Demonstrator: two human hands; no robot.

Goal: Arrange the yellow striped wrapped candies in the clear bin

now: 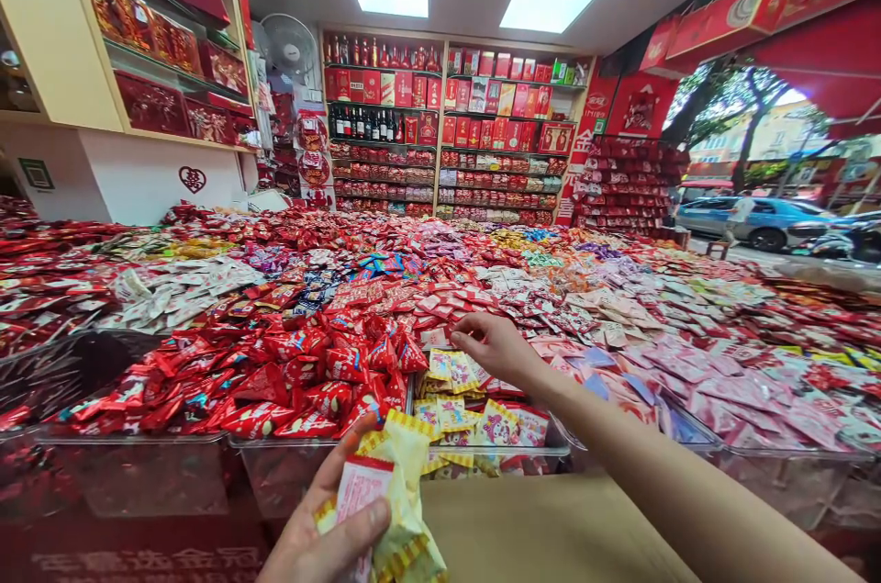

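Nearest the camera, the left hand point(323, 532) is closed around a small bunch of crinkly sweet packets point(395, 496), pale yellow with frilled edges and one pink-and-white one under the thumb, held low over a flat brown cardboard surface point(551, 528) that offers the only bare room here. Just beyond, clear plastic bins point(138, 464) form a hard front edge along the tabletop, their walls see-through and glossy. The right hand point(492, 346) reaches out over the bin of yellow-and-pink packets point(458, 399), fingers loosely curled and pinched together above the heap; whether they grip a packet I cannot tell. Left of it lies a mound of shiny red foil wrappers point(303, 372); right, flat pink sachets point(688, 372). Far behind stand wooden shelves point(447, 124) of red boxes and bottles.
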